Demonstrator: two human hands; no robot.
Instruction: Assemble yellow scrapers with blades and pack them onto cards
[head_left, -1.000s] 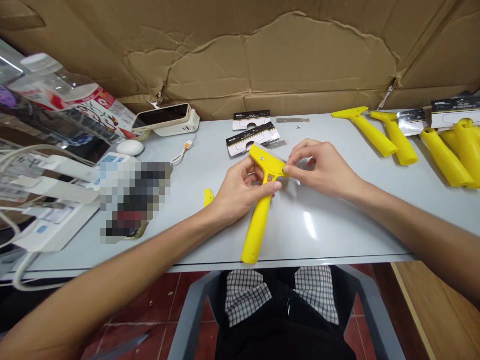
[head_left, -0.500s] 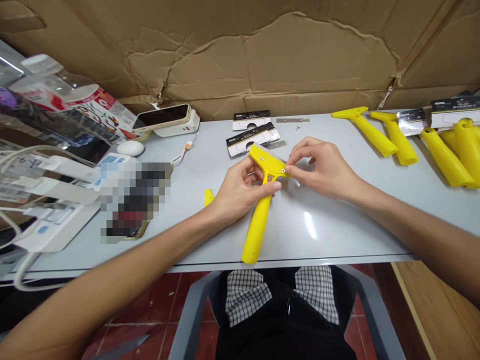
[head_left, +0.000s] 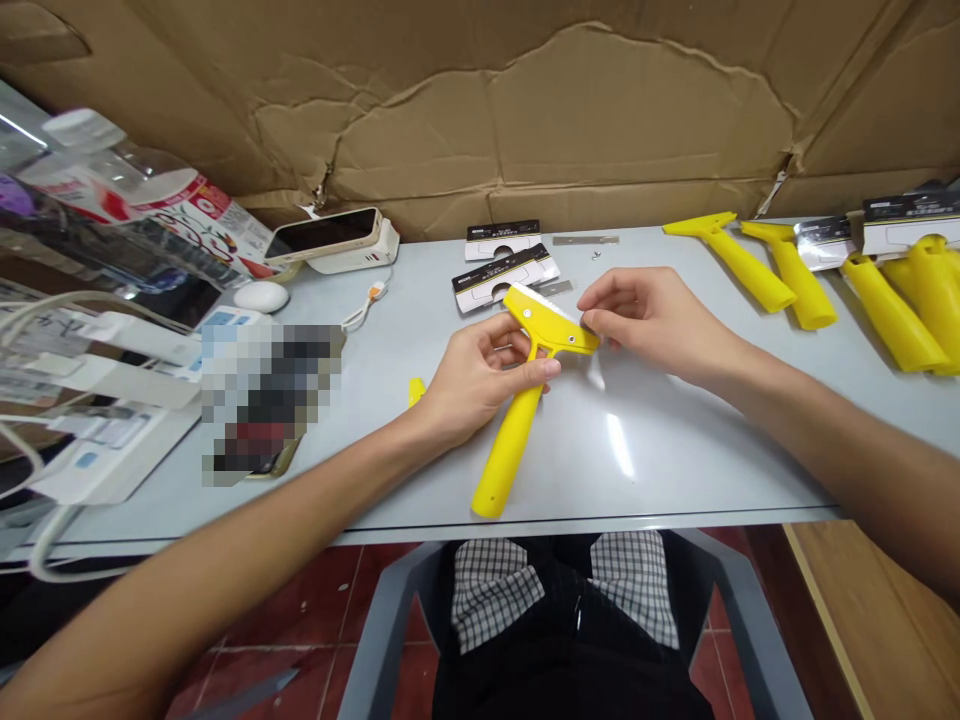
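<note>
My left hand (head_left: 491, 375) is closed around the neck of a yellow scraper (head_left: 504, 450), thumb across the front, handle slanting down toward the table's front edge. Two small screws show on its wide head, and a pale blade (head_left: 551, 300) runs along the top edge. At the right end of that blade, my right hand (head_left: 637, 310) is closed, with thumb and forefinger pinched on the blade's edge; the fingertips partly hide it. Behind the scraper head lie two black-and-white blade packets (head_left: 510, 275), a loose blade (head_left: 556, 288) and another blade (head_left: 585, 240).
Several yellow scraper handles (head_left: 757, 270) lie at the right. Small screws (head_left: 596, 255) sit near the back. On the left are a phone (head_left: 326, 235) on a white box, a white mouse (head_left: 261, 296), power strips with cables (head_left: 112, 440) and bottles (head_left: 150, 190). A cardboard wall (head_left: 480, 120) stands behind.
The scraper has tilted, its head shifting slightly right and its handle end left. My right hand's fingertips have moved from beside the right screw up to the blade's edge.
</note>
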